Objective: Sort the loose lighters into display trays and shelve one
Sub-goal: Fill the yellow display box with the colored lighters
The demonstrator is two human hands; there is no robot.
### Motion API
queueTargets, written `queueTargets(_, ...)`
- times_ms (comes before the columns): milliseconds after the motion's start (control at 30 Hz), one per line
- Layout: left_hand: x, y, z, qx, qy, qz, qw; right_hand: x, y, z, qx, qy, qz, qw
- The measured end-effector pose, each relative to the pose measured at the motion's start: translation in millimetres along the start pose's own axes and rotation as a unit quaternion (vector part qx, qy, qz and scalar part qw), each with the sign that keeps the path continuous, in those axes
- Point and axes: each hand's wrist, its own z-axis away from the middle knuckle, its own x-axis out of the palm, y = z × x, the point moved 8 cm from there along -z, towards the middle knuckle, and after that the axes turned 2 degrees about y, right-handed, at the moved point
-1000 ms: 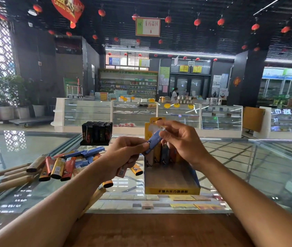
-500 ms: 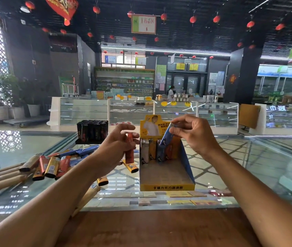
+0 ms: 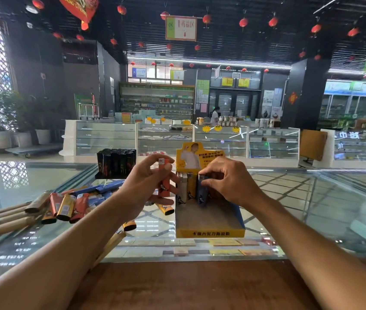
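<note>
A yellow and blue display tray [image 3: 209,232] stands on the glass counter with a few lighters upright along its back row. My right hand [image 3: 229,182] pinches the top of a blue lighter [image 3: 201,193] standing in that row, next to a yellow lighter [image 3: 191,185] and a white one [image 3: 182,191]. My left hand [image 3: 143,186] holds an orange lighter [image 3: 164,182] upright just left of the tray. A heap of loose lighters [image 3: 72,204] lies on the glass to the left. A black tray full of dark lighters [image 3: 116,163] stands behind.
Brown paper-wrapped sticks [image 3: 5,220] lie at the far left of the counter. Two loose lighters [image 3: 165,209] [image 3: 129,225] lie near my left wrist. A wooden ledge [image 3: 188,285] runs along the counter's near edge. Glass showcases [image 3: 200,139] stand across the shop floor.
My right hand brought the blue lighter down from above the tray and stood it in the back row. My left hand turned the orange lighter upright and raised it beside the tray.
</note>
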Motion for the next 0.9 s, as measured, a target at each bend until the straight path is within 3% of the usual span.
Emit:
queueTargets(267, 5, -4, 0, -0.025, -0.035, 0.038, 0.998, 4, 2, 0, 0.019, -0.016, 0.013, 1.000)
queueTargets(533, 13, 0, 3, -0.006, -0.046, 0.017, 0.999, -17, -6, -3, 0.042, 0.040, -0.151, 0.987)
queueTargets(733, 18, 7, 3, 0.039, -0.036, -0.076, 0.996, -14, -23, -5, 0.043, 0.012, -0.297, 0.954)
queueTargets(900, 18, 17, -3, 0.152, 0.001, -0.221, 0.963, -41, -11, -6, 0.060, 0.082, -0.320, 0.942)
